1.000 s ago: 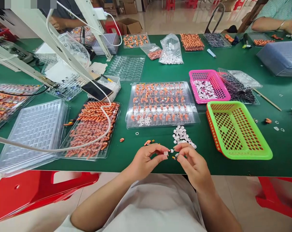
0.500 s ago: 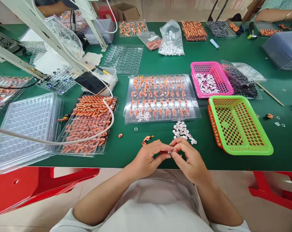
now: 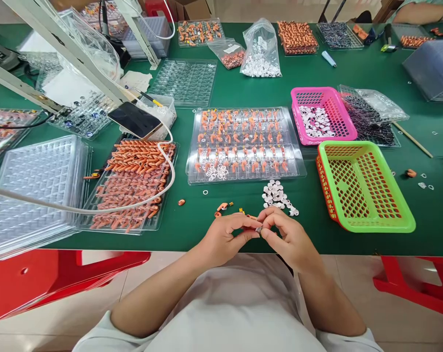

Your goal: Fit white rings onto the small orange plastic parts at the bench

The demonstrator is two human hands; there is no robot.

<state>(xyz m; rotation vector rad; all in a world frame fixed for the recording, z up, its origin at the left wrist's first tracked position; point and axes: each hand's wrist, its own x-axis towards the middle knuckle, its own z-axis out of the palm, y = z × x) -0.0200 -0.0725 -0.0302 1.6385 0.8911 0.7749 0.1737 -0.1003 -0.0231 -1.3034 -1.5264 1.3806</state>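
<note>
Pink basket [image 3: 317, 99] of white discs [image 3: 315, 121], fingers [image 3: 248, 222] pinching small piece [image 3: 258, 229]

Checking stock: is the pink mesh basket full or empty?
Partly filled: small white pieces lie in the pink mesh basket, below its rim.

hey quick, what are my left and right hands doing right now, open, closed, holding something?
Left hand: closed, pinching a small part.
Right hand: closed, pinching the same small part from the other side.

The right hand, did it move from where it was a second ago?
Yes, a little. Against the pile of white discs, the right hand has shifted left, toward the left hand.
</note>
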